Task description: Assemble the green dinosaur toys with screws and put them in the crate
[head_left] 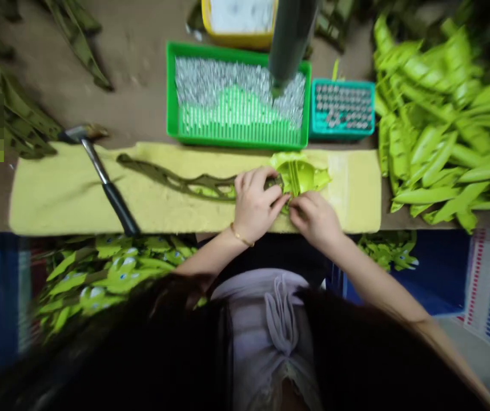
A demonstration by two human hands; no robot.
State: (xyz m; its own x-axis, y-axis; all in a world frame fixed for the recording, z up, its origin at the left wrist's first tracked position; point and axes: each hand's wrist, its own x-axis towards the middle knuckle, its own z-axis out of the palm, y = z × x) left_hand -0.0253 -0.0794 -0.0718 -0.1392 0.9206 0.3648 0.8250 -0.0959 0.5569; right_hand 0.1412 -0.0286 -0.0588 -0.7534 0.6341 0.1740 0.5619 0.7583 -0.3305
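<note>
Bright green leaf piece (300, 177) held fast right here, the left hand (254, 204) and right hand (313, 220) both pinching its base against a yellow foam pad (56, 194), apparently there as a cushion, dark stem (176, 182) trailing left towards a hammer (103, 180). Beyond, a green tray (236, 141) of silver tacks (236, 91) and a teal box (343, 133) sit within reach, a pile of pale green leaves (442, 137) off to the right.

The yellow pad (163, 214) runs left of the left hand (256, 205) to a hammer (99, 165) lying across it. A green tray (236, 144) stands beyond the hands; leaves (442, 142) pile up right of the right hand (316, 220).
</note>
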